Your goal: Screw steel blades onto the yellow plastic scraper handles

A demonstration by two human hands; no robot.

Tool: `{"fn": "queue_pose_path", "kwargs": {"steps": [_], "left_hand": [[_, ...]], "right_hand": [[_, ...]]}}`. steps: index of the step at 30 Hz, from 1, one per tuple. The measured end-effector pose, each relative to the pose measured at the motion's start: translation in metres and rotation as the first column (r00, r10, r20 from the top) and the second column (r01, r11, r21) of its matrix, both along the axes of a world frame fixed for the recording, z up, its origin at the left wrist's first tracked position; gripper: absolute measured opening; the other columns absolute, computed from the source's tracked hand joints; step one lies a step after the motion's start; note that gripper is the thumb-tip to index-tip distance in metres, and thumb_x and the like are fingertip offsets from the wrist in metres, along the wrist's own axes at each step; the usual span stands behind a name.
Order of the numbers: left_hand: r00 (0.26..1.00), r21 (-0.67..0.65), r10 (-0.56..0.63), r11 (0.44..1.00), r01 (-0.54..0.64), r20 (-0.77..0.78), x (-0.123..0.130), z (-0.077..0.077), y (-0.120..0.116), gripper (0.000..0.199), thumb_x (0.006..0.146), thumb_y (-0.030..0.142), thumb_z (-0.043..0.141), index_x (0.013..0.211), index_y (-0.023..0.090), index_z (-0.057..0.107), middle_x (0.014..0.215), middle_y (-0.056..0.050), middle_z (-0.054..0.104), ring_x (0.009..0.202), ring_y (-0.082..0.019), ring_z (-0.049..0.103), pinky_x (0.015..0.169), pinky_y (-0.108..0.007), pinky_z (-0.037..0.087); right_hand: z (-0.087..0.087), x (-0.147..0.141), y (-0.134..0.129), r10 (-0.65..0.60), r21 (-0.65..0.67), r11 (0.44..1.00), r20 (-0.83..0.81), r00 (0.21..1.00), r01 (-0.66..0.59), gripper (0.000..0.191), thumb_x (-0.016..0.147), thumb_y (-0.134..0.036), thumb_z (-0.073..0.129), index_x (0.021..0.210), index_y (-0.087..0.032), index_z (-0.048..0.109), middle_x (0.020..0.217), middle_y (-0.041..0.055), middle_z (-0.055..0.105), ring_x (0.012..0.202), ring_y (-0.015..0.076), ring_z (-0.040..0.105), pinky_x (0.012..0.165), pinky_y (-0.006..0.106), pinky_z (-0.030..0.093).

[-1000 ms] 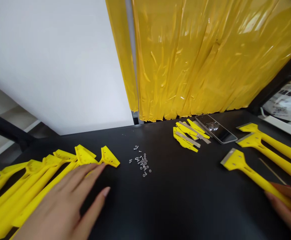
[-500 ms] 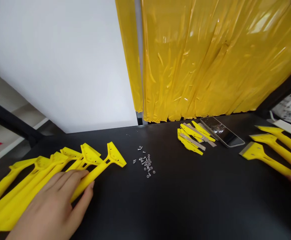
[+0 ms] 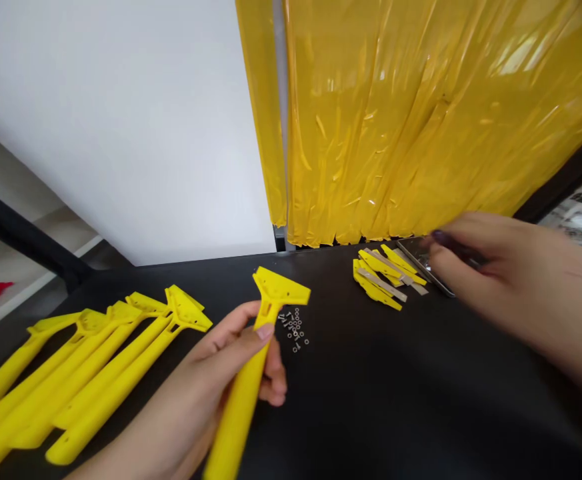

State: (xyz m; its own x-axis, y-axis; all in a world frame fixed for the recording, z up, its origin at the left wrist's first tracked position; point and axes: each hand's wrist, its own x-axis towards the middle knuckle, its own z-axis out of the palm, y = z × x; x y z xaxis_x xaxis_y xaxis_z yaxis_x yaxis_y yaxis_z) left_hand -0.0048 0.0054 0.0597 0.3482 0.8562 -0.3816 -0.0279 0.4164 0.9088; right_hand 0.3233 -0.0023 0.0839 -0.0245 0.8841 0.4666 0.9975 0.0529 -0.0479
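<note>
Left grip (image 3: 231,373) clenched around a yellow plastic scraper (image 3: 243,413), held up over the black surface (image 3: 371,400), right beside the little heap of screws and washers (image 3: 293,327)! Right grip (image 3: 501,280), blurred above a phone (image 3: 415,257): can't tell if it's closed!

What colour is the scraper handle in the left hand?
The handle is bright yellow, clearest in the head view.
</note>
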Motion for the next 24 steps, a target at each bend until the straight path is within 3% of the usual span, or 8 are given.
{"fn": "queue_pose_path", "kwargs": {"steps": [2, 4, 8, 11, 17, 20, 24], "left_hand": [[0.995, -0.064, -0.004, 0.998, 0.011, 0.102, 0.007, -0.003, 0.001, 0.017, 0.092, 0.034, 0.073, 0.100, 0.023, 0.062, 0.094, -0.002, 0.071, 0.070, -0.017, 0.069, 0.061, -0.027, 0.058], [0.990, -0.105, -0.025, 0.994, 0.040, 0.142, 0.009, -0.011, 0.002, 0.013, 0.095, 0.029, 0.070, 0.100, 0.023, 0.059, 0.098, -0.001, 0.071, 0.060, -0.013, 0.067, 0.050, -0.022, 0.055], [0.981, -0.132, -0.065, 0.987, 0.090, 0.183, 0.010, -0.026, 0.007, 0.005, 0.100, 0.021, 0.059, 0.102, 0.024, 0.055, 0.090, 0.002, 0.071, 0.039, -0.006, 0.057, 0.036, -0.016, 0.046], [0.970, -0.132, -0.123, 0.979, 0.153, 0.212, 0.010, -0.033, 0.009, 0.007, 0.100, 0.018, 0.058, 0.101, 0.024, 0.055, 0.092, 0.002, 0.071, 0.034, -0.004, 0.055, 0.033, -0.014, 0.044], [0.962, -0.154, -0.176, 0.966, 0.210, 0.208, 0.007, -0.038, 0.006, 0.017, 0.095, 0.021, 0.069, 0.106, 0.026, 0.057, 0.093, 0.002, 0.072, 0.034, -0.006, 0.055, 0.030, -0.015, 0.041], [0.965, -0.145, -0.171, 0.969, 0.202, 0.198, 0.006, -0.040, 0.006, 0.017, 0.095, 0.020, 0.069, 0.106, 0.027, 0.058, 0.089, 0.004, 0.072, 0.034, -0.006, 0.055, 0.032, -0.016, 0.045], [0.966, -0.128, -0.150, 0.975, 0.179, 0.209, 0.006, -0.045, 0.006, 0.011, 0.095, 0.019, 0.067, 0.099, 0.025, 0.058, 0.087, 0.003, 0.072, 0.037, -0.007, 0.059, 0.036, -0.019, 0.052]], "right_hand": [[-0.003, -0.013, 0.028, 0.039, -0.079, 0.996, -0.034, 0.999, -0.042, 0.024, 0.100, -0.026, 0.048, 0.104, -0.021, 0.072, 0.104, 0.0068, 0.076, 0.092, 0.0216, 0.072, 0.079, 0.032, 0.050], [-0.023, -0.017, 0.045, 0.052, -0.129, 0.990, -0.008, 0.999, -0.053, 0.027, 0.097, -0.023, 0.049, 0.111, -0.019, 0.072, 0.109, 0.0083, 0.076, 0.096, 0.0237, 0.073, 0.084, 0.034, 0.052], [-0.078, -0.006, 0.053, 0.058, -0.223, 0.974, 0.094, 0.994, -0.035, 0.035, 0.097, -0.044, 0.056, 0.106, -0.014, 0.073, 0.098, 0.0147, 0.076, 0.088, 0.0319, 0.074, 0.082, 0.044, 0.054], [-0.100, 0.004, 0.049, 0.101, -0.266, 0.962, 0.153, 0.983, -0.058, 0.036, 0.093, -0.052, 0.063, 0.097, -0.018, 0.072, 0.094, 0.0123, 0.076, 0.085, 0.0306, 0.073, 0.078, 0.041, 0.053], [-0.093, 0.002, 0.045, 0.109, -0.222, 0.974, 0.250, 0.962, -0.052, 0.025, 0.098, -0.035, 0.052, 0.082, -0.020, 0.064, 0.078, 0.0082, 0.071, 0.073, 0.0250, 0.069, 0.068, 0.036, 0.044], [-0.085, -0.005, 0.045, 0.098, -0.191, 0.981, 0.283, 0.954, -0.044, 0.024, 0.094, -0.026, 0.051, 0.071, -0.021, 0.058, 0.068, 0.0067, 0.065, 0.064, 0.0243, 0.065, 0.061, 0.035, 0.037], [-0.070, -0.018, 0.037, 0.133, -0.188, 0.979, 0.280, 0.951, -0.082, 0.020, 0.093, -0.025, 0.052, 0.074, -0.022, 0.058, 0.069, 0.0054, 0.064, 0.060, 0.0234, 0.062, 0.059, 0.036, 0.034]]}}
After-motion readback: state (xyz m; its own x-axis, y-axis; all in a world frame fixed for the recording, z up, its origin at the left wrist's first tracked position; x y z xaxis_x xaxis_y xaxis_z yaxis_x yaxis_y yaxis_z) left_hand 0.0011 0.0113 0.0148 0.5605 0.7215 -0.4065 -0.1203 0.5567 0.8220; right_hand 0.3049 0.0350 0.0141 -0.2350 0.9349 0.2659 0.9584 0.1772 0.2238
